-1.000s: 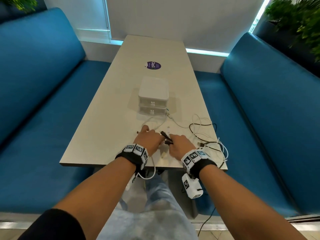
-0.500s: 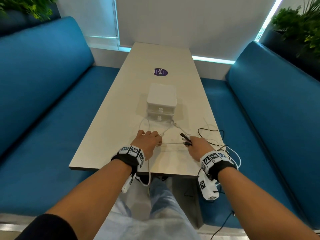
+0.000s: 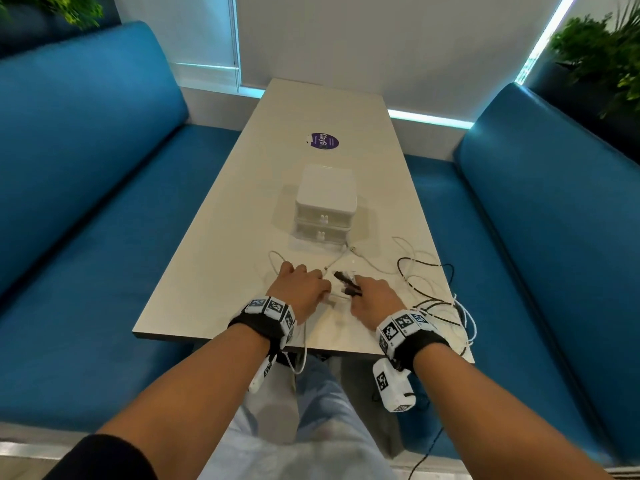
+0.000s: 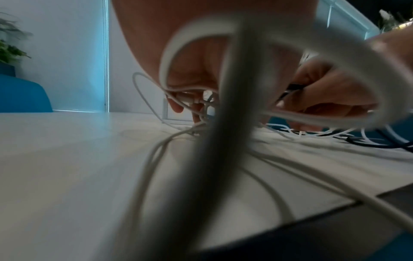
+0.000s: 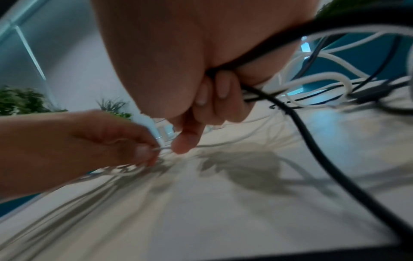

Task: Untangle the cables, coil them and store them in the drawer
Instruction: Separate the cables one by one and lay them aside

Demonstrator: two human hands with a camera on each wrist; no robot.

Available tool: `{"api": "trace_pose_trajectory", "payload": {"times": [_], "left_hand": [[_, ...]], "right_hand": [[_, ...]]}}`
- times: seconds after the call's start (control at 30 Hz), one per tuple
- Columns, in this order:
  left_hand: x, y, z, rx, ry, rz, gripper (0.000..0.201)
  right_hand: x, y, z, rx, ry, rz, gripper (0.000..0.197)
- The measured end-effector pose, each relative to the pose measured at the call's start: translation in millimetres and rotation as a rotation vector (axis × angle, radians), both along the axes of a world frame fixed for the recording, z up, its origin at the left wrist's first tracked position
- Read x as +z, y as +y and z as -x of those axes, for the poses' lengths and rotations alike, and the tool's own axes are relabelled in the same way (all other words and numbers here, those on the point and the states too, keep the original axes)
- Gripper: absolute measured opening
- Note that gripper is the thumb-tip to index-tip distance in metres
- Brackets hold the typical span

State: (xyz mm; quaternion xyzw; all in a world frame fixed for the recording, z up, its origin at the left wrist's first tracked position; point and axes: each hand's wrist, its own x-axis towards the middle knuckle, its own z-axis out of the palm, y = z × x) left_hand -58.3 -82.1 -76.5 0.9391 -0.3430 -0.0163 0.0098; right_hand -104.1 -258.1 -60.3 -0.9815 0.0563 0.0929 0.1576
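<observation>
Table (image 3: 221, 271): long, pale; bears everything listed below. Landmark for all places: drawer box.

Drawer box (image 3: 325, 199): small, white, two drawers, both closed, mid-table. Best opened only once a coil is ready.

Loose cables (image 3: 429, 296): white and black loops, mixed, right of and nearer than the drawer box, some hanging over the near table edge. Still tangled; none coiled, none stored.

Left hand (image 3: 301, 289): just in front of the drawer box, slightly left. Fingers curled, tips pinching a thin white cable (image 5: 208, 145) low over the table; further white strands run under the palm.

Right hand (image 3: 374, 299): just beside the left hand, in front of the drawer box. Fingers curled round a black cable (image 5: 297, 120), black plugs (image 3: 346, 284) sticking out past the knuckles toward the box.

Advice for the step in hand, as judgement: white strand to be held fixed, black end to be fed back through the loops, not tugged; tugging likely to tighten the knot. Slack to be kept on the table, away from the edge.
</observation>
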Motion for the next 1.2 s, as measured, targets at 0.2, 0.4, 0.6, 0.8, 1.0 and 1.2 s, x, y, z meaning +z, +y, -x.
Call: {"api": "trace_pose_trajectory", "payload": {"times": [0.2,0.4,0.6,0.8,1.0,1.2], "left_hand": [[-2.4,-1.1,-2.1,-0.004,-0.014,0.092,0.021],[-3.0,27.9,-15.9,0.021,0.046,0.141,0.024],[-5.2,26.1,-10.1,0.047,0.039,0.079,0.018],[-3.8,12.5,-1.1,0.077,0.022,0.085,0.019],[-8.9,19.8,-1.5,0.106,-0.012,0.122,0.019],[-11.1,15.0,0.1,0.118,-0.034,0.161,0.020]], "right_hand": [[-3.6,13.2,-7.3,0.052,0.006,-0.005,0.019],[-1.5,-21.0,-7.1,-0.086,0.035,0.082,0.024],[0.3,-24.9,2.3,-0.115,0.037,0.056,0.028],[2.0,11.8,-6.5,0.063,-0.023,-0.066,0.022],[-6.5,19.4,-7.6,0.061,0.031,-0.089,0.021],[-7.7,18.4,-7.1,0.014,0.007,-0.178,0.018]]}}
